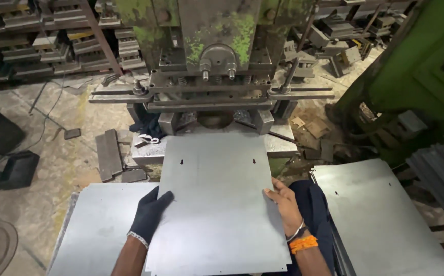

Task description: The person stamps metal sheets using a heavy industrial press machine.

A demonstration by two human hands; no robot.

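Observation:
A grey metal sheet [214, 194] with two small punched holes lies in front of me, its far edge under the die of a green press [217, 61]. My left hand [149, 214], in a dark glove, grips the sheet's left edge. On the right edge rests my bare right hand [284, 204], fingers pressed to the sheet; an orange band and a bangle sit on that wrist. Both hands hold the sheet flat and level.
A stack of plain sheets [99, 230] lies under my left arm. Another stack of punched sheets [380, 214] sits at the right. Metal blocks [110, 153] lie on the floor at left. Racks of dies [53, 41] line the back. Green machinery [416, 66] stands at right.

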